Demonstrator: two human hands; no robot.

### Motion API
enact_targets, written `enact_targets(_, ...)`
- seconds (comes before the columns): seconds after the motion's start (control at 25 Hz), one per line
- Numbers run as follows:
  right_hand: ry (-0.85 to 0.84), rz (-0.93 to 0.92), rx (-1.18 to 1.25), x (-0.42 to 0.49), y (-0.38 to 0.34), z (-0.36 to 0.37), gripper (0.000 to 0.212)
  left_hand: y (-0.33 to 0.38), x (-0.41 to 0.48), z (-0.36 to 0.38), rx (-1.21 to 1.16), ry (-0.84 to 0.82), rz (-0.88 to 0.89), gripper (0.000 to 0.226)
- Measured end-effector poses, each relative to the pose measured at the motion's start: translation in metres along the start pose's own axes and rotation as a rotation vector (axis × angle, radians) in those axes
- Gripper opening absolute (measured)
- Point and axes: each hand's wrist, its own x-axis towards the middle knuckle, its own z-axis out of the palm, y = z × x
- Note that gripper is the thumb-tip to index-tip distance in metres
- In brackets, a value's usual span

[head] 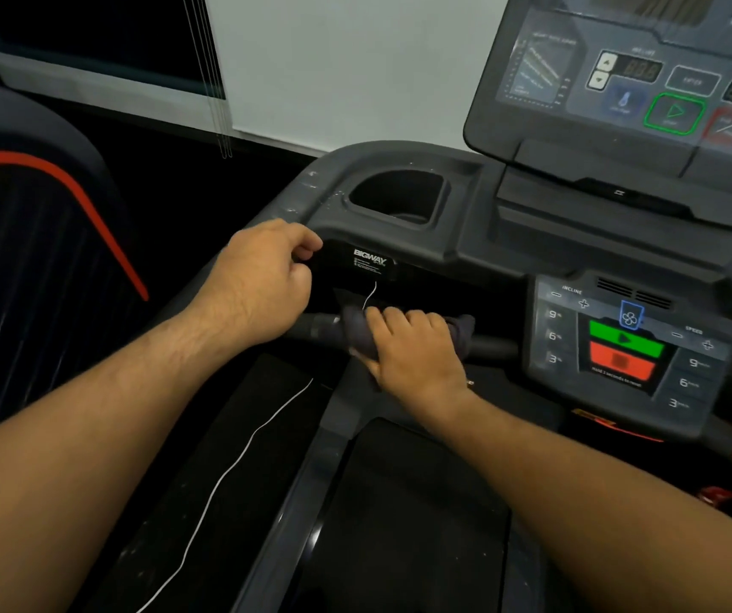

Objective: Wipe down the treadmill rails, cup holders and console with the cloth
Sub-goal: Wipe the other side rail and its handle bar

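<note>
BIGWAY on the black label (370,261); INCLINE, 9, 6, 3 on the keypad (620,347).

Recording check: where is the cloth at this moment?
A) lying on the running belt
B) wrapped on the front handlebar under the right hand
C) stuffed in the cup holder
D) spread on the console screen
B: the right hand grips the dark cloth around the horizontal handlebar, left of the button panel.
</note>
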Motion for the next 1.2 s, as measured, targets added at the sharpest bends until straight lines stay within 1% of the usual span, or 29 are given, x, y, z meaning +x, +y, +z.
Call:
enact_targets(0.08,0.038,-0.122,-0.041,-0.006,0.010,0.008,0.065,-0.005,0.002,-0.006,0.020,-0.011,-0.008,0.040)
enact_targets(0.12,0.009,-0.144,-0.020,-0.001,0.010,0.006,0.069,-0.008,0.002,-0.007,0.042,-0.024,-0.016,0.039)
enact_targets(0.16,-0.058,-0.136,0.000,0.007,0.005,0.001,0.070,-0.012,0.003,-0.008,0.074,-0.036,-0.024,0.040)
enact_targets(0.24,-0.244,-0.075,0.085,0.032,-0.010,-0.013,0.065,-0.022,0.007,-0.010,0.152,-0.050,-0.043,0.041)
enact_targets(0.32,-0.447,0.020,0.242,0.059,-0.021,-0.024,0.066,-0.033,0.013,-0.019,0.215,-0.078,-0.063,0.046)
enact_targets(0.36,-0.507,0.073,0.333,0.071,-0.023,-0.027,0.069,-0.038,0.017,-0.023,0.242,-0.104,-0.084,0.051)
enact_targets(0.4,-0.519,0.108,0.416,0.079,-0.024,-0.029,0.072,-0.042,0.019,-0.028,0.268,-0.133,-0.114,0.058)
enact_targets(0.48,-0.425,0.079,0.454,0.084,-0.031,-0.026,0.066,-0.052,0.022,-0.034,0.334,-0.211,-0.191,0.078)
enact_targets(0.56,-0.308,-0.086,0.331,0.073,-0.038,-0.022,0.052,-0.060,0.021,-0.034,0.409,-0.311,-0.277,0.101)
enact_targets(0.6,-0.248,-0.194,0.229,0.065,-0.040,-0.017,0.049,-0.063,0.019,-0.034,0.445,-0.353,-0.322,0.108)
enact_targets(0.64,-0.201,-0.273,0.139,0.057,-0.042,-0.013,0.051,-0.065,0.016,-0.035,0.472,-0.390,-0.364,0.112)
enact_targets(0.68,-0.167,-0.296,0.093,0.052,-0.041,-0.008,0.056,-0.068,0.014,-0.036,0.484,-0.419,-0.401,0.112)
enact_targets(0.72,-0.170,-0.271,0.098,0.053,-0.041,-0.007,0.057,-0.069,0.012,-0.037,0.485,-0.433,-0.436,0.107)
enact_targets(0.76,-0.208,-0.216,0.141,0.058,-0.041,-0.010,0.056,-0.069,0.011,-0.038,0.482,-0.438,-0.463,0.101)
enact_targets(0.88,-0.512,-0.041,0.316,0.087,-0.043,-0.019,0.056,-0.066,0.007,-0.037,0.457,-0.429,-0.510,0.076)
enact_targets(0.96,-0.621,0.010,0.442,0.101,-0.042,-0.026,0.060,-0.067,0.007,-0.034,0.451,-0.423,-0.515,0.062)
enact_targets(1.0,-0.614,0.010,0.469,0.104,-0.043,-0.027,0.059,-0.067,0.008,-0.034,0.455,-0.427,-0.517,0.058)
enact_targets(1.04,-0.577,-0.005,0.445,0.101,-0.046,-0.026,0.057,-0.066,0.008,-0.034,0.459,-0.434,-0.519,0.056)
enact_targets(1.08,-0.496,-0.046,0.372,0.093,-0.052,-0.022,0.054,-0.065,0.008,-0.035,0.463,-0.442,-0.519,0.055)
enact_targets(1.16,-0.177,-0.194,0.154,0.066,-0.063,-0.004,0.046,-0.065,0.009,-0.034,0.471,-0.453,-0.513,0.054)
enact_targets(1.2,-0.030,-0.272,0.086,0.054,-0.061,0.006,0.047,-0.065,0.009,-0.034,0.475,-0.456,-0.507,0.053)
